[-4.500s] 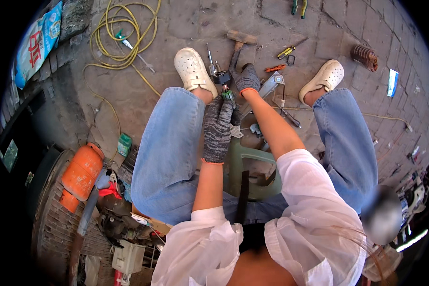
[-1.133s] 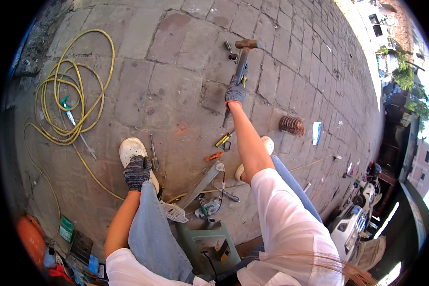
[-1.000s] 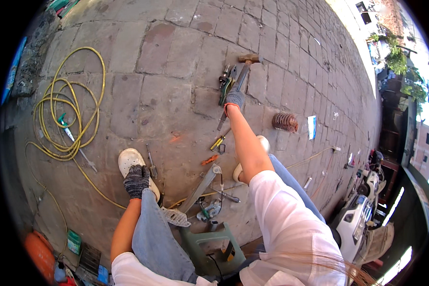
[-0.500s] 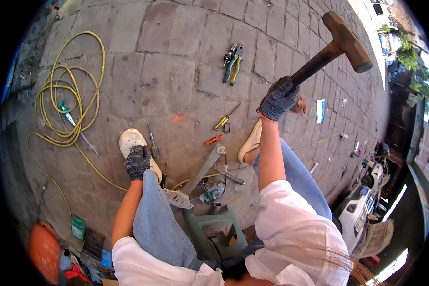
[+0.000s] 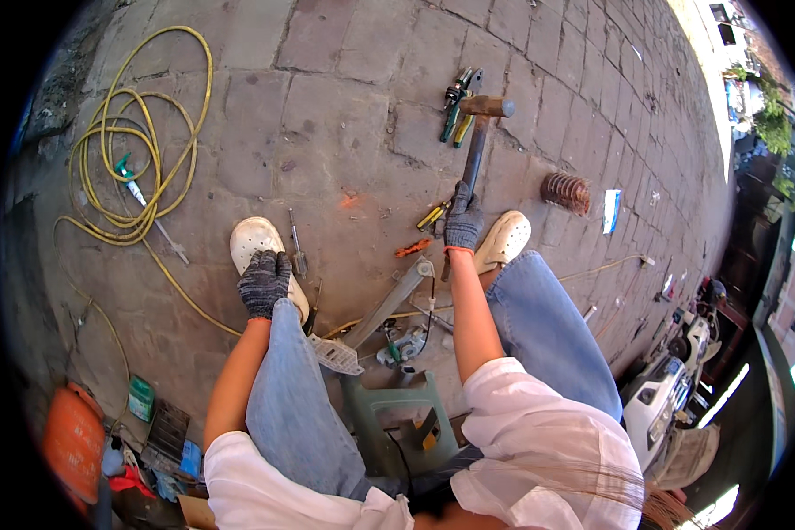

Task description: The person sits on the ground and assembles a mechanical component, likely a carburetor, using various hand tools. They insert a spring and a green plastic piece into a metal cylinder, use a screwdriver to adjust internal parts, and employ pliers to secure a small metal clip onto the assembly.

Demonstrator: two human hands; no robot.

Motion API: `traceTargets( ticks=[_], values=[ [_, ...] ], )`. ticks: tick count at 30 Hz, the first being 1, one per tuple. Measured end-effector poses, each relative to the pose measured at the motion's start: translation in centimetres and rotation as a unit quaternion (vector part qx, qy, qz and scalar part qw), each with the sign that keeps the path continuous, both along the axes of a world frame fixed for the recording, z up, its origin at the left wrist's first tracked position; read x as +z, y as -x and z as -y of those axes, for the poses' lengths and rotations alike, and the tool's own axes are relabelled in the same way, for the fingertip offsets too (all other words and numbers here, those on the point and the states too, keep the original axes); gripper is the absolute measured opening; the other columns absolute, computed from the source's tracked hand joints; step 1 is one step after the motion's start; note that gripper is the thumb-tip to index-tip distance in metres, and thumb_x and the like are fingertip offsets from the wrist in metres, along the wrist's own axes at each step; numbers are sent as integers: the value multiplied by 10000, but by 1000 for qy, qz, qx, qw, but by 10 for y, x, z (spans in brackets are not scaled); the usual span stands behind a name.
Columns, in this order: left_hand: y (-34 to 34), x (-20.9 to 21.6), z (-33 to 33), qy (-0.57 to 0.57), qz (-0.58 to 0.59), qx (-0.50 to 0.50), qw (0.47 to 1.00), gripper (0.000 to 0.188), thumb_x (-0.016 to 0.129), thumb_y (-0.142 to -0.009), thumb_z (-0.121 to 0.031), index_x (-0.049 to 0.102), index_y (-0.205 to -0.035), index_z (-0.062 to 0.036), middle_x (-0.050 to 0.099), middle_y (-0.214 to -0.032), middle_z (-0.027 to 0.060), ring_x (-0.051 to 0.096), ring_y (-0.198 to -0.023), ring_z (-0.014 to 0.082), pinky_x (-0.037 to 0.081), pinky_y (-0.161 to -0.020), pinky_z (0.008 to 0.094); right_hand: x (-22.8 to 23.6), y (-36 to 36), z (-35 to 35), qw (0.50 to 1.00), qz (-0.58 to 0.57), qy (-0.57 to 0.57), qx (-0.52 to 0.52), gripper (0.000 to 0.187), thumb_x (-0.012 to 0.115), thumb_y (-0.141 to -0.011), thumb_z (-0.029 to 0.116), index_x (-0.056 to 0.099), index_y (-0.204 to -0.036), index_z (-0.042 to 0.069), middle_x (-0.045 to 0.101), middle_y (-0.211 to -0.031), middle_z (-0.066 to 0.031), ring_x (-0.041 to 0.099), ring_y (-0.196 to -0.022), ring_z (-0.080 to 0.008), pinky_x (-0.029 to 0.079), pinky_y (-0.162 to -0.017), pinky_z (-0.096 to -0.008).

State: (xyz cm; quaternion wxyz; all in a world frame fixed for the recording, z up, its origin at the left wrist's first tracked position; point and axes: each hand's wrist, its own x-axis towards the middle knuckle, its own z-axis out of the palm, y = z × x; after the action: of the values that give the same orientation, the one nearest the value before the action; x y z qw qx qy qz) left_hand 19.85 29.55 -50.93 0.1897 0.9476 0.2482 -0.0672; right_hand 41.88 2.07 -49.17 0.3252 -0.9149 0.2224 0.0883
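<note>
My right hand (image 5: 464, 221), in a dark knitted glove with an orange cuff, is wrapped round the dark handle of a hammer (image 5: 477, 150). Its heavy, rusty head points away from me, over the paving close to the pliers (image 5: 463, 124). A yellow-handled screwdriver (image 5: 432, 217) lies beside the gloved fist, partly hidden. My left hand (image 5: 265, 281), gloved the same way, rests by my left knee above a cream clog (image 5: 258, 243), its fingers extended and holding nothing. Between my feet lie an orange-handled tool (image 5: 412, 248) and a slim metal tool (image 5: 299, 246).
A rusty coil spring (image 5: 565, 193) lies right of my right foot. Yellow hose (image 5: 155, 177) loops across the left paving. Nearer me are a grey metal arm (image 5: 389, 305) with a mechanism and a green plastic stool (image 5: 384, 402). A white car part (image 5: 658, 397) stands at right.
My right hand has swung the hammer down and leftward from its raised position, revealing the coil spring. The left hand stays by the knee; the whole view has shifted slightly.
</note>
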Motion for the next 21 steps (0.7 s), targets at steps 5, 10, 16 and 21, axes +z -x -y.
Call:
traceTargets(
  ticks=[5,10,16,21],
  values=[
    [-7,5,0,-4,12,-3,1000,221,569,-811,-304,588,-799,-85,606,-774,144,594,-658,306,479,-606,429,-58,-40,-5,998,-7,51,33,605,413,-845,570,597,-883,-5,594,-747,-245,563,-701,-416,426,-633,-467],
    [2,-2,0,6,55,-3,998,223,566,-811,-297,579,-786,-76,603,-776,143,590,-672,302,475,-613,428,-39,-71,-36,998,-26,-43,25,588,423,-847,564,597,-802,5,589,-645,-176,582,-613,-330,439,-585,-412],
    [-1,-3,-1,19,20,-19,999,235,569,-806,-303,575,-783,-69,600,-782,146,581,-670,312,464,-604,433,-14,-92,-18,974,132,-179,30,408,520,-865,454,553,-750,64,462,-507,17,403,-397,-72,294,-367,-226],
    [-1,-3,-1,25,17,-16,999,237,564,-810,-300,566,-771,-67,586,-760,143,573,-662,316,455,-594,440,110,-148,-55,893,251,-374,9,332,515,-888,374,557,-847,47,527,-618,-26,458,-441,-99,348,-400,-235]
  ],
)
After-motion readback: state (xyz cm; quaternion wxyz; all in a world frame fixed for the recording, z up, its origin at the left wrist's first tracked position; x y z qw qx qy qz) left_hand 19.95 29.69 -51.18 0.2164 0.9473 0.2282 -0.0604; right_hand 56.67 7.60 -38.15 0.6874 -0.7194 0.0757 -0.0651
